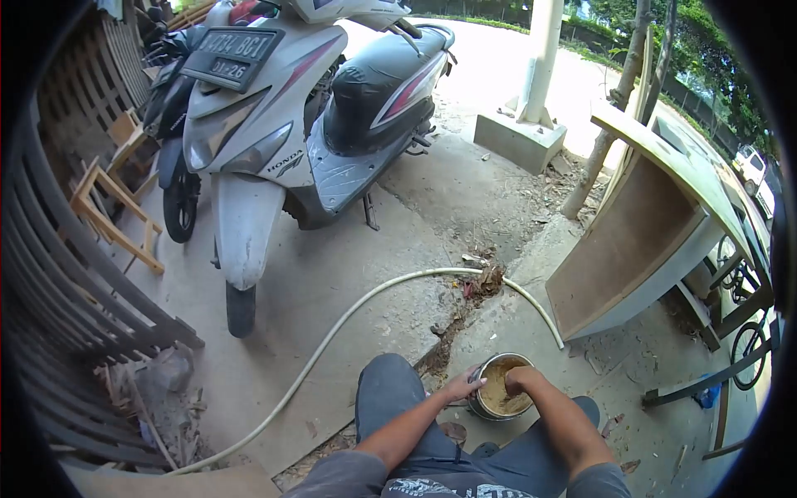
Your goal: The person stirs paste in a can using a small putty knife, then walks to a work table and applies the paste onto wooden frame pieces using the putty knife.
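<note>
One left hand grips a metal pot by its rim. Inside is the right hand, its grip too hidden to tell. Beyond the pot curves a hose.

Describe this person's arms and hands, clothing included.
The left sleeve and right sleeve are short and dark grey, leaving both forearms bare. The left hand and right hand show no glove, and no watch or bracelet shows. The right fingertips are hidden.
</note>
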A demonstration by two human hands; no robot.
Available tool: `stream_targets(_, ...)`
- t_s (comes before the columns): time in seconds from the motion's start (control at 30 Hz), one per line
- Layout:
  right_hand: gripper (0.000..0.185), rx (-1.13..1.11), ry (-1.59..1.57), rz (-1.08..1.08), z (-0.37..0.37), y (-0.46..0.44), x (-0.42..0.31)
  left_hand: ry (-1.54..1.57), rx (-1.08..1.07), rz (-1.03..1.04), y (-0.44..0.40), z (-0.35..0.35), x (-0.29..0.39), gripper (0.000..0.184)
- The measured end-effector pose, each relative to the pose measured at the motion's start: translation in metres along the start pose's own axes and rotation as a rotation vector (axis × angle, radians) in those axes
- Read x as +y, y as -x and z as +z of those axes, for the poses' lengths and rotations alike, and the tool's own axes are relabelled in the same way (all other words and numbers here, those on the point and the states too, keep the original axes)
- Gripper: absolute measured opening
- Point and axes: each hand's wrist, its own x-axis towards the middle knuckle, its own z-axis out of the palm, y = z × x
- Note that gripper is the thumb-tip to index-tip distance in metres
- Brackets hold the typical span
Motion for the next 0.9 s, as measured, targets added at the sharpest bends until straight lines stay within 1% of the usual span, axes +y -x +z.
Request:
stream_targets(0.03,0.026,0.057,0.044,-0.029,0.005,0.000,-0.006,-0.011,0.009,0.007,0.000,0.001,0.003,0.070)
stream_targets(0.07,0.026,0.065,0.048,-0.038,0.010,0.001,-0.008,-0.076,0.044,-0.017,0.003,0.004,0.003,0.069)
stream_targets(0.13,0.031,-0.128,-0.037,0.002,0.013,0.008,-0.020,-0.156,0.092,-0.046,0.009,0.007,0.008,0.068)
stream_targets(0.17,0.036,-0.189,0.004,-0.016,0.018,0.003,-0.021,-0.196,0.149,-0.069,0.013,0.010,0.010,0.066)
stream_targets(0.2,0.036,-0.178,0.007,-0.030,0.012,0.001,-0.015,-0.234,0.206,-0.089,0.012,0.011,0.012,0.065)
stream_targets(0.23,0.037,-0.261,-0.092,-0.007,0.007,0.005,-0.007,-0.410,0.218,-0.107,0.008,0.007,0.009,0.065)
stream_targets(0.27,0.038,-0.343,-0.185,0.015,-0.001,0.009,0.005,-0.411,0.236,-0.113,0.005,0.008,0.005,0.065)
stream_targets(0.33,0.039,-0.302,-0.199,-0.220,-0.033,0.033,0.034,-0.669,0.384,-0.230,0.024,0.016,0.036,0.064)
stream_targets(0.37,0.036,-0.297,-0.214,-0.168,-0.043,0.043,0.047,-0.699,0.361,-0.242,0.029,0.020,0.055,0.059)
stream_targets(0.4,0.033,-0.280,-0.235,-0.113,-0.059,0.053,0.061,-0.721,0.380,-0.242,0.027,0.019,0.067,0.059)
stream_targets(0.43,0.033,-0.261,-0.243,-0.123,-0.069,0.064,0.077,-0.744,0.401,-0.242,0.024,0.027,0.073,0.053)
stream_targets(0.47,0.030,-0.260,-0.390,-0.121,-0.075,0.077,0.094,-0.765,0.414,-0.237,0.018,0.039,0.080,0.047)
stream_targets(0.5,0.028,-0.268,-0.546,-0.116,-0.079,0.098,0.105,-0.781,0.400,-0.232,0.010,0.050,0.081,0.047)
stream_targets(0.53,0.026,-0.252,-0.587,-0.117,-0.088,0.130,0.113,-0.068,0.405,-0.408,-0.003,0.057,0.077,0.039)
stream_targets(0.57,0.025,-0.226,-0.636,-0.062,-0.091,0.155,0.124,0.654,0.371,-0.561,-0.016,0.067,0.081,0.031)
stream_targets(0.6,0.025,-0.212,-0.682,-0.005,-0.081,0.180,0.134,0.646,0.351,-0.575,-0.023,0.084,0.088,0.031)
stream_targets(0.63,0.024,-0.107,-0.740,0.041,-0.066,0.203,0.145,0.618,0.481,-0.629,-0.027,0.096,0.100,0.024)
stream_targets(0.67,0.024,-0.063,-0.782,0.097,-0.051,0.226,0.156,0.587,0.614,-0.680,-0.025,0.107,0.118,0.019)
stream_targets(0.7,0.025,0.003,-0.862,0.136,-0.027,0.250,0.169,0.604,0.733,-0.697,-0.010,0.116,0.144,0.018)
stream_targets(0.77,0.020,0.275,-1.035,0.354,0.009,0.328,0.170,0.573,0.709,-0.701,0.017,0.115,0.187,0.020)
stream_targets(0.8,0.020,0.346,-1.127,0.431,0.033,0.365,0.165,0.542,0.695,-0.696,0.033,0.109,0.207,0.023)
stream_targets(0.83,0.020,0.420,-1.215,0.511,0.062,0.399,0.161,0.517,0.633,-0.720,0.042,0.094,0.220,0.024)
stream_targets(0.87,0.019,0.451,-1.371,0.533,0.110,0.424,0.155,0.495,0.570,-0.745,0.055,0.081,0.235,0.028)
stream_targets(0.9,0.019,0.369,-1.497,0.671,0.125,0.469,0.135,0.396,0.612,-0.751,0.077,0.075,0.273,0.030)
